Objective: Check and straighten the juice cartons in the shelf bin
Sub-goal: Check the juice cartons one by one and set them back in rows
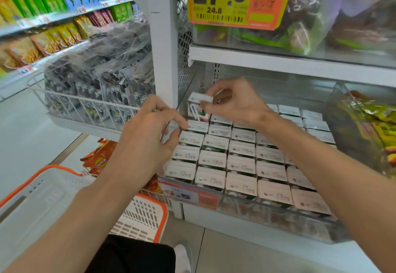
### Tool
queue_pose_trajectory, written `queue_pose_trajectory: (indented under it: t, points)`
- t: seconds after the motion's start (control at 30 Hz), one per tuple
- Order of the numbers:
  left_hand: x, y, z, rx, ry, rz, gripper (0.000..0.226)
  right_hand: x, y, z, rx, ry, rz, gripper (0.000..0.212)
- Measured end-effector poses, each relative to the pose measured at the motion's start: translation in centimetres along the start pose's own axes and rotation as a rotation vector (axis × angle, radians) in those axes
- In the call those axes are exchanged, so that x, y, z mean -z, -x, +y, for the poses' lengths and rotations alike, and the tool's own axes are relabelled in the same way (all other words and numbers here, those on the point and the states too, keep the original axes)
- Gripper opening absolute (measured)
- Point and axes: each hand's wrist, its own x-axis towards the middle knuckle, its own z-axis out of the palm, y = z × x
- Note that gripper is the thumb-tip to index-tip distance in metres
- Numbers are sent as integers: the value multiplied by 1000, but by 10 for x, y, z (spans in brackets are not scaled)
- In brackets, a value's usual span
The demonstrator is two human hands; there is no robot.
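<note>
Carton [196, 110] pinched aloft by right hand [237, 101]; left hand [145, 131] pinches neighbouring carton [170, 132] below.

This is a shop, a supermarket aisle. Above the right hand [233, 101] hangs a yellow and orange price sign [240, 0] reading 21.8 and 24.8, with a barcode and a QR code. Up and left of the left hand [150, 129] run white shelves [53, 16] packed with snack packets [53, 37], with small price tags [26, 70] on their edges. Under both hands, identical cartons [240, 161] fill a clear bin [278, 215] with a price label [188, 195] on its front. Below the left hand sits an orange-rimmed shopping basket [141, 217].
</note>
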Motion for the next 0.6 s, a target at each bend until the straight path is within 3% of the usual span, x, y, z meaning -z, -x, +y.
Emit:
queue_pose_trajectory:
  t: [0.3,0.4,0.5,0.6]
  points:
    - [-15,-4,37,-146,-44,89,20,41,98,-14,-14,-182,297,18]
    - [-28,-8,57,-74,137,-4,34,59,131,-14,-97,-259,294,16]
    - [-37,-12,78,-3,373,-200,52,72,152,-15,-153,-365,289,12]
    - [-41,-15,94,4,588,-393,40,78,162,-14,-204,-426,312,8]
